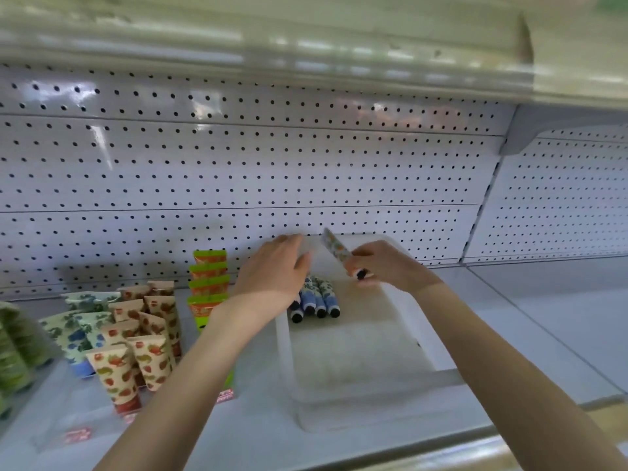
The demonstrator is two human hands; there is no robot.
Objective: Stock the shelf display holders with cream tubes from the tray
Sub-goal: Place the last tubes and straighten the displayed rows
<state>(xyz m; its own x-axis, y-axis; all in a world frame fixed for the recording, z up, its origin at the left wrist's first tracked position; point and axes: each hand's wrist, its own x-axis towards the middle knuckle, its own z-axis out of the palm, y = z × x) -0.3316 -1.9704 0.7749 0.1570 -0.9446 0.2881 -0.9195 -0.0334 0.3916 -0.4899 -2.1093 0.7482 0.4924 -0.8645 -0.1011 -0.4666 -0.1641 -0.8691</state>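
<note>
- Perforated white back panel [238, 171] rises behind a white store shelf [543, 334], with another shelf [306, 45] blurred overhead.
- A translucent plastic tray [356, 368] sits on the shelf in front of me, its near part bare.
- Left of the tray, stocked tubes stand cap-down in rows: strawberry-print tubes [136, 355], blue-berry tubes [76, 334], green-and-orange tubes [208, 283] and green tubes [13, 351] at the edge, in a clear display holder [98, 428] whose outline is hazy.
- My left hand [272, 266] hovers palm-down over the tray's far left corner, fingers straight and pressed together, holding nothing.
- My right hand [387, 266] is above the tray's far side and pinches a floral cream tube [336, 249] near its black cap, the tube tilted up and to the left.
- Four blue-patterned cream tubes [316, 297] lie side by side in the tray, black caps toward me, partly under my left hand.
</note>
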